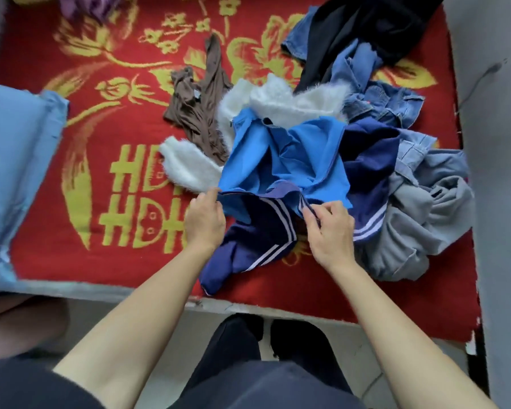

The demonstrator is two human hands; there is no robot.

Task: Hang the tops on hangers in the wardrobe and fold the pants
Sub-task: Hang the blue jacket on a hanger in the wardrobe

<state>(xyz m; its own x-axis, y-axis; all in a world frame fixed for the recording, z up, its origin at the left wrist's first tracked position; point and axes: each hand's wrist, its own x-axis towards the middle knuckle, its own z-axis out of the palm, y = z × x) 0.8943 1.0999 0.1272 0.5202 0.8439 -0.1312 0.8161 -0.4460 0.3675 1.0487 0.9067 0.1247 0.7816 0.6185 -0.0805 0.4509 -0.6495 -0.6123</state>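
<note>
- Both my hands are on the blue-and-navy garment (278, 169), at the near end of the clothes heap on the red blanket (101, 172).
- My left hand (204, 219) pinches its edge at the left, thumb and fingers closed on the fabric where bright blue meets navy.
- My right hand (331, 228) pinches the same edge further right, fingertips curled round a striped fold.
- Between my two hands the edge runs in a shallow arc, and below it a navy part with twin white stripes drapes towards the blanket's near border.
- The bright blue panel spreads away from me and lies over the white fluffy sweater (295, 107).
- One fluffy sleeve pokes out to the left, just beside my left hand.
- A crumpled brown top (201, 113) lies touching the sweater on its left.
- On the right, a grey garment (419, 214) is bunched against the navy cloth.
- Beyond it sits a tangle of denim pieces (390, 104), and a black garment (381, 25) lies at the far end.
- A light blue pillow (15, 160) rests on the blanket's left side, well apart from the heap.
- Whether my piece is a top or pants, I cannot tell.
</note>
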